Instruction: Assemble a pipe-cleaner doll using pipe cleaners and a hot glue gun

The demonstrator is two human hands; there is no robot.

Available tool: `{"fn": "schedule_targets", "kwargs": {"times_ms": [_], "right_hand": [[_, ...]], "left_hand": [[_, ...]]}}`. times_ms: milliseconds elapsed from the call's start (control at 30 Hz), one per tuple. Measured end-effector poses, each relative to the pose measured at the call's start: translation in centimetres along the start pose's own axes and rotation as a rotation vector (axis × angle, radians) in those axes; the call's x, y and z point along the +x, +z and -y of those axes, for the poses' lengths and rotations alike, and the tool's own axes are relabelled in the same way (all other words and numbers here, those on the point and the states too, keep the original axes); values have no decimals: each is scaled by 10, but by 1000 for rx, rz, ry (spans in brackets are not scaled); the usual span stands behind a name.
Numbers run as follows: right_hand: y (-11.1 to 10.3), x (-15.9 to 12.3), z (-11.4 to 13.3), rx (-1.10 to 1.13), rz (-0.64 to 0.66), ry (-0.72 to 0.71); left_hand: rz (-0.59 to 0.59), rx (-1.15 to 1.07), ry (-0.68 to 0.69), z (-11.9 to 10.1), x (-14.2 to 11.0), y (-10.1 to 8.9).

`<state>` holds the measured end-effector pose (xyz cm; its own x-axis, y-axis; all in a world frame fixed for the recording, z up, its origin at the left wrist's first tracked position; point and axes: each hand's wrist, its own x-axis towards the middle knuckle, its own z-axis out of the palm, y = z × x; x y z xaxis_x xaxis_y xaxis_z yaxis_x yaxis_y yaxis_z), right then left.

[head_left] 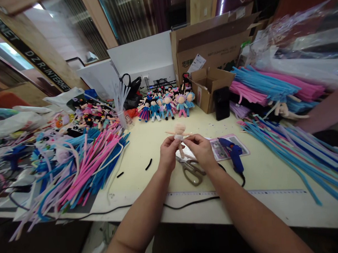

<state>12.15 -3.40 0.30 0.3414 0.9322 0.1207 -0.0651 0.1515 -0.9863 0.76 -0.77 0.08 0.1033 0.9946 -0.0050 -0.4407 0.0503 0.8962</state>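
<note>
Between both hands, above the middle of the table, is a small beige pipe-cleaner doll (180, 129) with a round head, thin arms spread sideways and legs hanging down. A white band wraps its body. My left hand (169, 150) pinches the doll's body from the left. From the right, my right hand (199, 149) pinches it at the same height; the fingertips partly hide the white band. Under the hands lie scissors (192, 172) with grey-brown handles, their blades partly covered. To the right of my right hand, a blue glue gun (234, 153) rests on a pink-edged printed card (244, 147).
Bundles of coloured pipe cleaners lie at left (83, 160) and right (296, 150). Several finished dolls (168, 106) stand at the back, beside a small cardboard box (209, 85) and a black phone-like object (221, 103). A black cable (186, 206) and a ruler (272, 192) run along the front.
</note>
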Motion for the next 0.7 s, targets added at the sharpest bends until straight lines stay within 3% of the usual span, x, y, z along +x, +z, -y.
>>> {"fn": "schedule_targets", "kwargs": {"times_ms": [367, 700], "right_hand": [[-3, 3, 2, 193, 97, 123], [-8, 5, 0, 212, 106, 117]], "left_hand": [[21, -72, -106, -2, 1, 1], [59, -69, -79, -3, -2, 3]]}}
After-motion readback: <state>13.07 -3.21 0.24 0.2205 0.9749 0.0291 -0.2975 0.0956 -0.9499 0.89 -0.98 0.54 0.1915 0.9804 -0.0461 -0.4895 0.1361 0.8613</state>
